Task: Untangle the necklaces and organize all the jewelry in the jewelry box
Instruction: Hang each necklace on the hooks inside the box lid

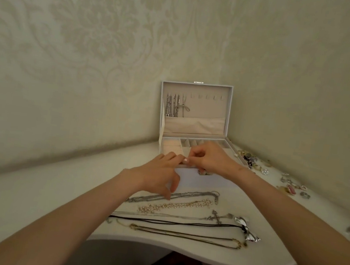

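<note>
Hands meet over the front rim of the jewelry box point(194, 180) in the head view: my left hand point(160, 172) and right hand point(208, 158) bring curled fingertips together at one spot, pinched close, but whatever sits between them is too small for me to tell. The box stands open in the corner where the two walls meet, its lid upright and facing me, its long axis running left to right. Several silver chains point(173, 105) hang straight down at the lid's left side. In front of the box, five necklaces lie stretched out side by side, all running left to right: a silver chain point(184, 195), a pearl strand point(176, 207), a thin cross necklace point(216, 217), a black cord point(180, 223) with a silver bow point(246, 229) at its right end, and a gold chain point(185, 236). The gold chain lies nearest the curved front edge of the white table point(51, 194). Loose jewelry point(252, 161) is scattered right of the box along the wall. Bare tabletop spreads to the left.
</note>
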Motion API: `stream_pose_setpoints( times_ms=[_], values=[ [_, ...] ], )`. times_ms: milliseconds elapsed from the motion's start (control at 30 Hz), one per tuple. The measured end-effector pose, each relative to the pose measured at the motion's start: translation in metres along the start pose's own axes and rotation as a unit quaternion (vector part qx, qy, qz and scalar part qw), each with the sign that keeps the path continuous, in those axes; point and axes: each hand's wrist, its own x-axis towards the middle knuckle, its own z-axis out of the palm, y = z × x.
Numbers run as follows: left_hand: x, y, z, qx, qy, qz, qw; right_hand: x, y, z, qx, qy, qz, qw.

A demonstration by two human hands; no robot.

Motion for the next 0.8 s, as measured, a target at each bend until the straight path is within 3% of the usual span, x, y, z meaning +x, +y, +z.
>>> stream_pose_setpoints(
  times_ms=[267,467,633,800],
  values=[
    [-0.001,0.005,0.011,0.008,0.063,0.001,0.998,-0.009,-0.001,0.000,-0.012,0.007,0.012,1.000],
    [-0.004,-0.007,0.012,-0.097,0.137,-0.001,0.986,-0.012,-0.005,-0.003,0.043,-0.020,0.016,0.999],
    [-0.002,-0.007,-0.007,-0.319,0.190,-0.064,0.926,-0.012,-0.007,0.001,0.150,-0.058,0.018,0.987],
    [0.001,-0.005,-0.018,-0.401,0.185,-0.113,0.890,-0.007,-0.009,-0.005,0.208,-0.106,0.030,0.972]
  ],
)
